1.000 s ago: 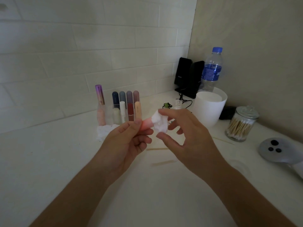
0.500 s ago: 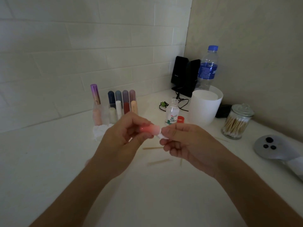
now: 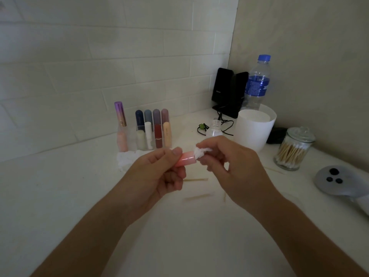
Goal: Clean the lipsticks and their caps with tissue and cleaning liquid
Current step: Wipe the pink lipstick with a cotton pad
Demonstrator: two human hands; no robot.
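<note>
Two hands are meeting over the tabletop (image 3: 60, 196): the left hand (image 3: 157, 176) fingers are pinching one pink lipstick tube (image 3: 185, 159), the right hand (image 3: 233, 168) fingers are pinching one tissue wad (image 3: 200, 152) against its end. Five lipsticks (image 3: 157, 128) are standing behind.

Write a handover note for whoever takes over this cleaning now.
Left hand grips the glossy pink cylindrical lipstick tube.
Right hand pinches a crumpled white tissue wad against the tube's end.
The small clear plastic cleaning-liquid bottle stands uncapped behind the hands; the other lipsticks stand in the clear acrylic rack.
Done: wiping of the pink tube is under way.
To do: finish it, then the racked ones; their state cannot be told.
</note>
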